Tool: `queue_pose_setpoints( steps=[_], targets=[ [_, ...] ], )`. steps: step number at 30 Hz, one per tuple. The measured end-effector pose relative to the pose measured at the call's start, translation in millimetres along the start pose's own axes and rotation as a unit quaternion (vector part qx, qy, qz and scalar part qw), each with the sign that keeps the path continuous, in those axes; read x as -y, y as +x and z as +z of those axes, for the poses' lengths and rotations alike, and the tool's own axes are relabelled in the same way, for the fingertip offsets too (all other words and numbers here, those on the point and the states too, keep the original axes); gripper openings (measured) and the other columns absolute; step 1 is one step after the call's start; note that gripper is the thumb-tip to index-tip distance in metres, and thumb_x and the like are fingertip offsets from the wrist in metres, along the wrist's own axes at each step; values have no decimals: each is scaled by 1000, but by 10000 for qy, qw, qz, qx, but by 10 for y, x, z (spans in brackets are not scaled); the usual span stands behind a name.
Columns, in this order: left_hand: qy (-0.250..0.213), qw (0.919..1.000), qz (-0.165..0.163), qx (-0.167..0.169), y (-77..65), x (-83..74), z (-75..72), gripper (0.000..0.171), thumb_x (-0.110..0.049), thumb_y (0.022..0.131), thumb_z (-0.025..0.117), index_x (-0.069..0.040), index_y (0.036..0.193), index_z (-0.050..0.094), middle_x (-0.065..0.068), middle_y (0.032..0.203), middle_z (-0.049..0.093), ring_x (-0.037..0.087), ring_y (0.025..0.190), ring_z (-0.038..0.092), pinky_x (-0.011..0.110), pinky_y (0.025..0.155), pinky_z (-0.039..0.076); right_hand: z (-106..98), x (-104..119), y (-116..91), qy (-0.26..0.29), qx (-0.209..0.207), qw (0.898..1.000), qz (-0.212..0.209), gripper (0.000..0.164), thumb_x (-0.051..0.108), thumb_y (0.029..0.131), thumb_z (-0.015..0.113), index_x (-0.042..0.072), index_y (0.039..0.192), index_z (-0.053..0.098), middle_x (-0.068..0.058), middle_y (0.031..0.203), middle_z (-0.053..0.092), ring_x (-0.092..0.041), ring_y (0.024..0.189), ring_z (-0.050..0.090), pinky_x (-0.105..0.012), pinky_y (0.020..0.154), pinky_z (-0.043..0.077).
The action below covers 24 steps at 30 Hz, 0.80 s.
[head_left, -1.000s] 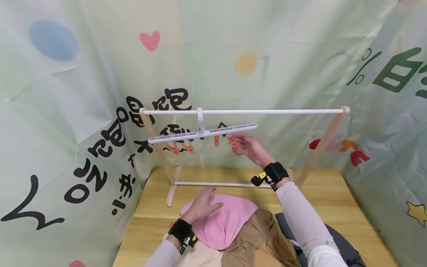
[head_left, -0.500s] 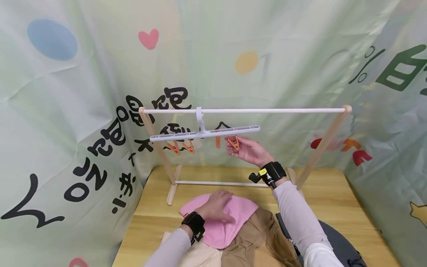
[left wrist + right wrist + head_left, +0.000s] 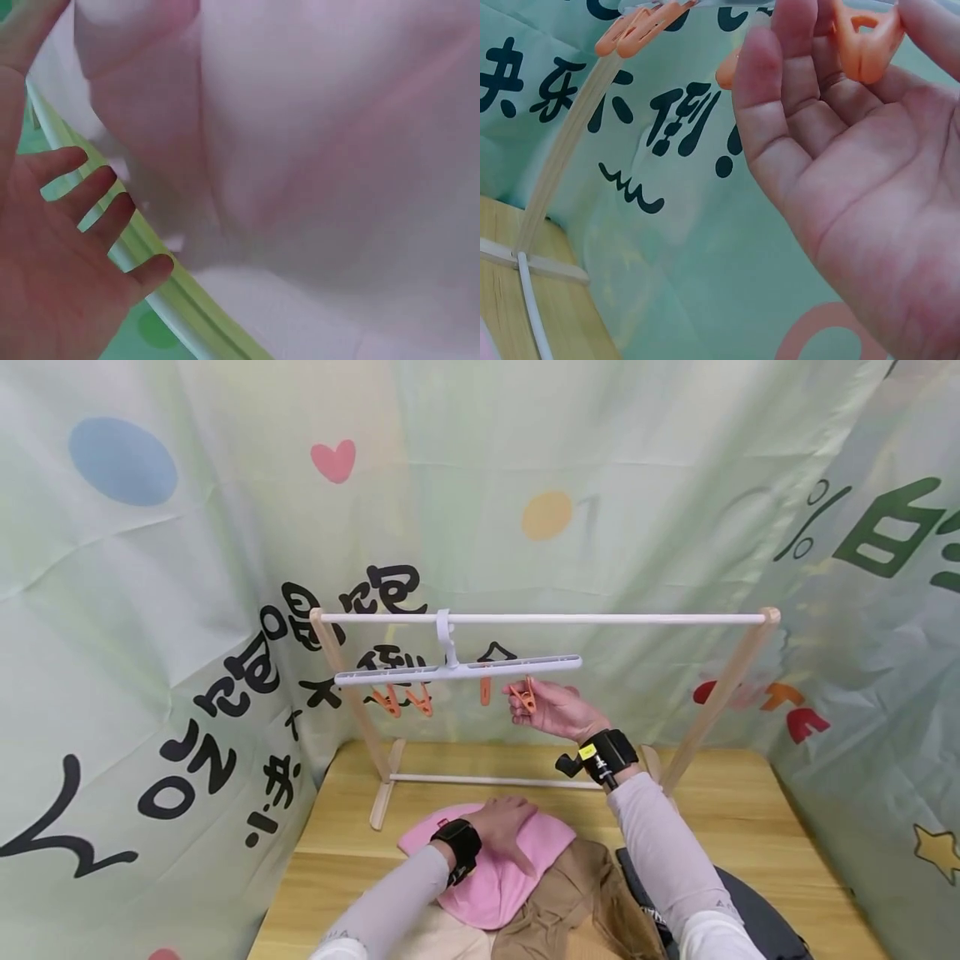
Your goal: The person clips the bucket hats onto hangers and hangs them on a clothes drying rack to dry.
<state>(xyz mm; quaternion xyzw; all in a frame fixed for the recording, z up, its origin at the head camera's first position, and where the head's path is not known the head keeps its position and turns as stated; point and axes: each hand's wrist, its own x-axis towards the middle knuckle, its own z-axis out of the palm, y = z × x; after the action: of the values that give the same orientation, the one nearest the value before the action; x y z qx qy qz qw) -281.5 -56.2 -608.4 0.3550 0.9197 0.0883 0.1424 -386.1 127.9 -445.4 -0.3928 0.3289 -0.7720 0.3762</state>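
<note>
Up at the pale lavender hanger [image 3: 457,672], my right hand [image 3: 558,708] holds an orange clothespin [image 3: 528,700] between thumb and fingers. The right wrist view shows this clothespin [image 3: 866,49] from below, against the fingers. More orange clothespins [image 3: 420,700] hang along the hanger to the left, one [image 3: 485,690] closest to my hand. Below, my left hand [image 3: 504,828] lies over a pink cloth piece [image 3: 480,893] with a small red tag, fingers spread. In the left wrist view the left hand's fingers are loosely bent beside the pink cloth [image 3: 300,150].
The hanger hooks on the white top rod [image 3: 600,619] of a wooden rack, whose lower rod [image 3: 495,781] runs behind the clothes. Brown [image 3: 592,893], cream [image 3: 442,935] and dark grey [image 3: 757,910] cloth items lie on the wooden table [image 3: 337,860]. Printed curtains stand behind and beside it.
My left hand has moved right and onto the pink cloth. My right hand stays at the rightmost clothespin, which has turned slightly in its fingers.
</note>
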Motion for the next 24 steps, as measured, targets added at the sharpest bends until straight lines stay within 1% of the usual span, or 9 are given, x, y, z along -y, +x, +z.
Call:
queue_pose_setpoints(
  steps=[2,4,6,7,10,14,16,20,24],
  targets=[
    [223,9995,-38,-231,22,-19,15,104,-67,64,92,-14,146,55,8,141,55,26,129,54,48,105,48,1,1,-6,-37,-109,9999,-26,47,20,117,25,2,136,64,-6,116,70,-18,107,64,-32,100,53],
    [383,9983,-143,-419,44,-62,20,100,-63,59,96,-14,138,60,6,131,58,23,120,55,43,98,49,2,4,-17,-92,-337,9994,-19,43,19,117,29,4,133,66,-7,115,70,-17,107,64,-31,99,53],
    [590,9966,-319,-475,75,-103,40,100,-63,56,98,-14,135,61,7,128,58,23,117,54,41,96,50,10,7,-31,-193,-637,9978,-1,39,16,116,33,6,129,68,-6,113,70,-17,106,64,-30,97,53],
    [686,9956,-434,-461,93,-121,41,101,-63,54,98,-15,134,61,7,127,58,23,117,54,40,95,49,13,8,-37,-248,-803,9965,1,37,14,115,35,6,127,70,-7,112,70,-17,104,65,-30,96,53],
    [859,9929,-777,-258,137,-174,10,107,-65,51,99,-16,137,57,9,132,57,25,122,53,42,101,49,20,10,-58,-469,-1255,9910,-40,34,8,114,38,6,121,72,-7,108,72,-17,100,67,-29,94,55],
    [914,9904,-1041,3,200,-198,2,114,-65,49,99,-15,140,53,11,135,53,28,128,50,44,104,47,30,24,-84,-738,-1577,9846,-150,34,-1,111,39,5,114,72,-8,103,74,-17,96,69,-29,91,56],
    [893,9897,-1112,69,238,-177,52,117,-64,48,100,-15,142,50,11,136,52,29,130,48,45,107,46,32,37,-95,-818,-1614,9833,-196,33,-3,110,40,4,111,72,-9,101,76,-18,94,69,-28,89,56],
    [955,9886,-1156,106,303,-131,152,119,-67,47,99,-16,141,49,10,133,49,28,128,46,43,106,45,41,94,-153,-919,-1817,9786,-292,29,-2,109,46,5,111,74,-8,99,78,-16,91,71,-26,86,56],
    [981,9887,-1130,92,367,-90,176,123,-70,45,97,-15,141,46,11,136,48,29,128,46,45,106,45,60,177,-227,-979,-2171,9709,-236,30,0,109,48,9,109,77,-6,98,79,-14,91,73,-25,87,55]
  ],
)
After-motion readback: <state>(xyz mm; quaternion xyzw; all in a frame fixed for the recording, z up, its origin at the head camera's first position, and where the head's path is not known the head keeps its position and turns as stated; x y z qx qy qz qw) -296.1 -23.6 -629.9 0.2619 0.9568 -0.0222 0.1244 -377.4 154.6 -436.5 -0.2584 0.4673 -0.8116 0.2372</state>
